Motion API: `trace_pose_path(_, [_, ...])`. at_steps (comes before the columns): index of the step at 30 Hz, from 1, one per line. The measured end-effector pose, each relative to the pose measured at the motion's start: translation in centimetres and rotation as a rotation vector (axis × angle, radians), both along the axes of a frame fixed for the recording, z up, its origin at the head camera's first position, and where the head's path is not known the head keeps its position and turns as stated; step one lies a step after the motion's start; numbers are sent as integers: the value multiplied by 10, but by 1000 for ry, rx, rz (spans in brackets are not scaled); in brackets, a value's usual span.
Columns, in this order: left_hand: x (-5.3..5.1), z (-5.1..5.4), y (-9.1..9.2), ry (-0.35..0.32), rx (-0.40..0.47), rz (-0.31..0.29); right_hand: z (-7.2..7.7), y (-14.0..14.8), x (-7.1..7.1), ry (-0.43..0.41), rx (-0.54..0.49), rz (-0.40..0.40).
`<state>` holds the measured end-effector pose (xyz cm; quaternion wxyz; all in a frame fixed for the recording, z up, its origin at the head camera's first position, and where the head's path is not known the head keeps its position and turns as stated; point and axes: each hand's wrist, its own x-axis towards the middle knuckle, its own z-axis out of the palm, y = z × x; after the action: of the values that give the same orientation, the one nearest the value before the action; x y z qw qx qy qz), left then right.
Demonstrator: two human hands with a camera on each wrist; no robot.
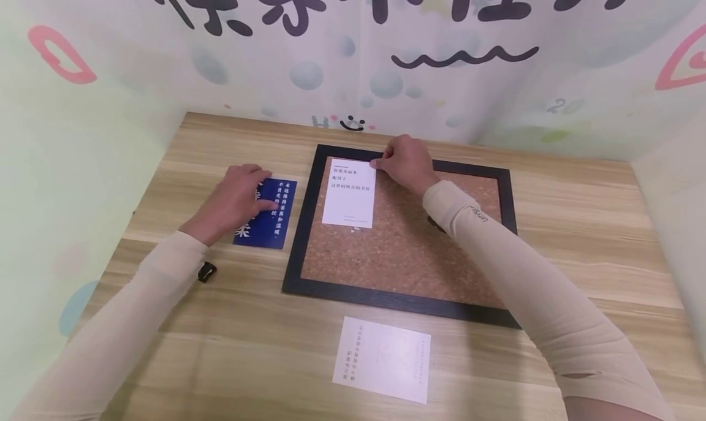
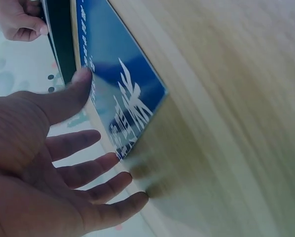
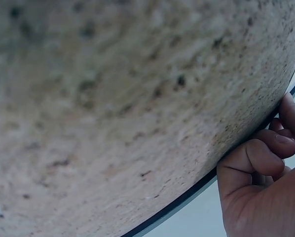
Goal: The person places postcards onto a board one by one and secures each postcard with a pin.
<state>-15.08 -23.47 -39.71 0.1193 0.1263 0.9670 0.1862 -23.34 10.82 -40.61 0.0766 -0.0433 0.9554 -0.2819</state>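
Note:
A white card [image 1: 349, 194] with printed characters lies upright at the upper left of the black-framed cork board [image 1: 386, 255]. My right hand [image 1: 408, 162] has curled fingers and pinches the card's top right corner; anything else between the fingertips is hidden. In the right wrist view the right hand [image 3: 261, 192] is at the board's dark edge. Left of the board, my left hand [image 1: 234, 197] is spread over a blue card [image 1: 270, 225] on the table, its thumb over the card. The left wrist view shows the left hand [image 2: 54, 168] with fingers apart beside the blue card [image 2: 123, 74].
Another white card [image 1: 382, 360] lies on the wooden table [image 1: 237, 360] below the board, slightly tilted. A small black object [image 1: 206, 272] is beside the left sleeve. Behind the table hangs a printed backdrop [image 1: 309, 47] with large characters.

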Motion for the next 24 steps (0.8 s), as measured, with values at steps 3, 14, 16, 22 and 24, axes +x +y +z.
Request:
trace_pose_path(3, [-1,-1,-2,11,7,-13,0,0,0,-1,-3,2])
trace_pose_path(14, [-7,-2,-8,40,10,-12,1,-1,1,-16,-8,-8])
trace_pose_path(16, [-7,-1,-10,42,13,-8,1,-1,1,-22,-12,-7])
trace_pose_path(22, [-5,6,-17,5,54,26,3,-1,0,-27,-5,-4])
trace_pose_path(24, [-4,10,-20,-22,79,55,4,-2,0,-27,1,-2])
